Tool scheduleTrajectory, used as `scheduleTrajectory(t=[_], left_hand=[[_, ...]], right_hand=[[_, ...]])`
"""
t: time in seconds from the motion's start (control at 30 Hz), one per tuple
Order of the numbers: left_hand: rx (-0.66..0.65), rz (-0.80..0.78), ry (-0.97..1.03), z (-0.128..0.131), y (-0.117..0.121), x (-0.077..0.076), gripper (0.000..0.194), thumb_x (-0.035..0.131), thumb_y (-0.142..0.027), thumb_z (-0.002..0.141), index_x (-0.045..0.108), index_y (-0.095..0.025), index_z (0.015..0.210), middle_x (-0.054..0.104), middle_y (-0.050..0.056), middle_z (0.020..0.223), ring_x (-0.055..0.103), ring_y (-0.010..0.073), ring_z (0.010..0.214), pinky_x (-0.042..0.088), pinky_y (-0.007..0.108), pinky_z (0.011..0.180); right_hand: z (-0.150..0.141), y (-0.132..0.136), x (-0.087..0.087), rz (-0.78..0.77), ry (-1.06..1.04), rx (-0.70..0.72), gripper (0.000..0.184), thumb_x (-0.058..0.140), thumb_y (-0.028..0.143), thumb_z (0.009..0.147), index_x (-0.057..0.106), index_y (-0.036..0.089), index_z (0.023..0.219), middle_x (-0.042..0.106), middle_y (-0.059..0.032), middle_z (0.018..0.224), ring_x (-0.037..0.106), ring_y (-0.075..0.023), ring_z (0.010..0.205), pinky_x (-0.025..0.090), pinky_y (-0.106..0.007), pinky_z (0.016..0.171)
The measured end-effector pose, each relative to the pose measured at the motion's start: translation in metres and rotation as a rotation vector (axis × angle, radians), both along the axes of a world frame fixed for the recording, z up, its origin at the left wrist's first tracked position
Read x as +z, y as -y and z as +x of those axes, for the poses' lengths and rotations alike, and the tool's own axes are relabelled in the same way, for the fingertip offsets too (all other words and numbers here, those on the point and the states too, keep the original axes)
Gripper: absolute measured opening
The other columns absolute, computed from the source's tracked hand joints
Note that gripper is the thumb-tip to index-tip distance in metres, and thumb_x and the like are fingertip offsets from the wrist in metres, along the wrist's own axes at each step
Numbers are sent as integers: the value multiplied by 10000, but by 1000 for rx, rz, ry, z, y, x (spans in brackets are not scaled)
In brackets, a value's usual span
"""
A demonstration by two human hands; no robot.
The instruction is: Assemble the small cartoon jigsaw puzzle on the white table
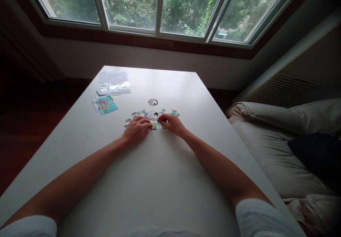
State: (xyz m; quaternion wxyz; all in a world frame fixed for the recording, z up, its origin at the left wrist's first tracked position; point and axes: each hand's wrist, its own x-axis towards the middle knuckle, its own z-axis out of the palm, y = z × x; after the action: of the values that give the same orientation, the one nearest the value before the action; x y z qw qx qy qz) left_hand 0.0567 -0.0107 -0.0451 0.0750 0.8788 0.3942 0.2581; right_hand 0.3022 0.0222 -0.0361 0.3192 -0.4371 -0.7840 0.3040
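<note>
Both my arms reach out over a white table [160, 180]. My left hand [136, 129] rests palm down, its fingertips touching a small yellow and teal puzzle piece [153, 126]. My right hand [172, 123] lies close beside it, fingers curled on small teal pieces. Several loose teal and pink puzzle pieces [138, 114] are scattered around both hands. A small round clear container [153, 115] stands just beyond my fingertips, with its round lid [152, 102] lying farther back.
A colourful picture card [104, 104] and a clear plastic bag on a paper sheet [113, 83] lie at the table's far left. A cushioned sofa [279, 148] stands to the right. A wide window [160, 6] runs behind the table.
</note>
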Motion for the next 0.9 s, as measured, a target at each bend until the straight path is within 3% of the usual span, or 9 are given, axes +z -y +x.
scheduleTrajectory(t=[0.27, 0.47, 0.9], left_hand=[[40, 15, 28, -5, -3, 0, 256, 534, -272, 987, 772, -272, 1083, 740, 34, 1122, 572, 250, 1106, 451, 475, 1053], [52, 1, 15, -6, -2, 2, 253, 540, -287, 980, 779, -270, 1061, 742, 36, 1112, 571, 259, 1108, 449, 477, 1056], [56, 0, 22, -6, -3, 0, 243, 549, -277, 971, 780, -266, 1044, 743, 34, 1107, 576, 257, 1100, 444, 471, 1063]], right_hand=[[-17, 14, 1, -248, -51, 118, 85, 685, 234, 781, 709, 184, 846, 694, 16, 744, 605, -116, 693, 436, -219, 655], [-24, 24, 6, -170, 104, 72, 91, 677, 188, 799, 733, 210, 868, 712, 27, 764, 620, -117, 718, 430, -225, 690], [-27, 27, 8, -105, 226, 74, 118, 707, 184, 815, 737, 221, 923, 677, 37, 739, 570, -100, 671, 352, -214, 645]])
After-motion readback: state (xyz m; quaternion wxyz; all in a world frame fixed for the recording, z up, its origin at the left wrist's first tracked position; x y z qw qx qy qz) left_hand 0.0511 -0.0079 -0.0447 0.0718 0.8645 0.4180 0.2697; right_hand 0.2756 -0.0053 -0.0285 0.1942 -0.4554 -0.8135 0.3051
